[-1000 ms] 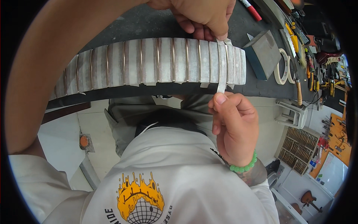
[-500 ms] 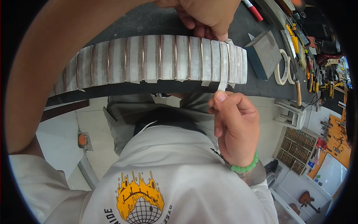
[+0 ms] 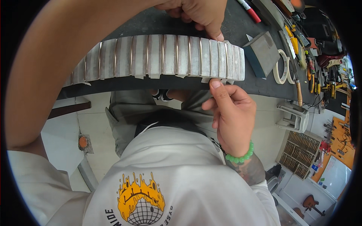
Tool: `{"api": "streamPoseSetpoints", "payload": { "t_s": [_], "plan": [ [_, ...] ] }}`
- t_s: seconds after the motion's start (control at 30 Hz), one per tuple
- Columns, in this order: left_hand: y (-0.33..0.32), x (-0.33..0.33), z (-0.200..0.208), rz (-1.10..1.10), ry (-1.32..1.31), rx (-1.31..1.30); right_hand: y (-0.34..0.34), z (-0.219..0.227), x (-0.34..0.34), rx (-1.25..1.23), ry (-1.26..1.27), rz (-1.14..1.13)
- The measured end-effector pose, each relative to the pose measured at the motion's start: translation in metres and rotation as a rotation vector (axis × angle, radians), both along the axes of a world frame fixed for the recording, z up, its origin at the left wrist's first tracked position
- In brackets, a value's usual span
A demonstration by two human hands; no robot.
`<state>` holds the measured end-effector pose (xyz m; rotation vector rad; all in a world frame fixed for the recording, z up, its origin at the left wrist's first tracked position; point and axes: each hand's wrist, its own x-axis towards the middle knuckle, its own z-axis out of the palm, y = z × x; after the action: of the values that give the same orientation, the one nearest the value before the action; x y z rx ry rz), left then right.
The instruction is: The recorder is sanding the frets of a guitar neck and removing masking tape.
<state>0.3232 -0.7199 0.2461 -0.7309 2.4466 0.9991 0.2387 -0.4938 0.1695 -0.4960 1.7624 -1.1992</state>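
Observation:
A guitar neck (image 3: 169, 56) lies across the bench, its face covered in pale masking tape between the shiny frets. From the upper left my left arm reaches over it. My left hand (image 3: 201, 15) has its thumb pressed at the far edge, on the end of a masking tape strip (image 3: 222, 56) near the neck's right end; its other fingers are curled and partly hidden. At the near edge, my right hand (image 3: 235, 116) presses the strip's other end with the thumb, fingers bent below. Short tape ends (image 3: 154, 76) stick out along the near edge.
Right of the neck stand a grey-topped block (image 3: 262, 52) and tape rolls (image 3: 281, 67). A red-capped marker (image 3: 250, 13) lies on the dark bench beyond. Files and hand tools (image 3: 311, 71) crowd the right side. A pale stool (image 3: 292, 116) stands below the bench edge.
My right hand has moved up to the neck's near edge. The tape end it was pulling outward is now against that edge. My left fingers have lifted slightly, with the thumb still touching the far edge.

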Motion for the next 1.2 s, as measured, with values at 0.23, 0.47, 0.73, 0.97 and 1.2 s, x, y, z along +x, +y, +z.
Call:
{"api": "streamPoseSetpoints", "payload": {
  "t_s": [0.23,0.47,0.73,0.97,1.2],
  "plan": [
    [0.005,0.000,-0.017,0.042,0.076,-0.068,-0.001,-0.003,0.003,0.009,0.119,-0.011],
    [0.056,0.031,-0.060,0.131,0.942,-0.607,0.001,-0.007,-0.001,-0.044,0.172,-0.010],
    [0.098,0.045,-0.077,0.177,0.914,-0.598,0.007,-0.013,-0.008,-0.073,0.231,0.069],
    [0.101,0.039,-0.069,0.111,0.868,-0.678,0.042,-0.002,-0.033,-0.267,0.275,0.030],
    [0.110,0.041,-0.068,0.144,0.798,-0.725,-0.023,0.034,-0.147,-0.519,0.891,0.130]
  ]
}}
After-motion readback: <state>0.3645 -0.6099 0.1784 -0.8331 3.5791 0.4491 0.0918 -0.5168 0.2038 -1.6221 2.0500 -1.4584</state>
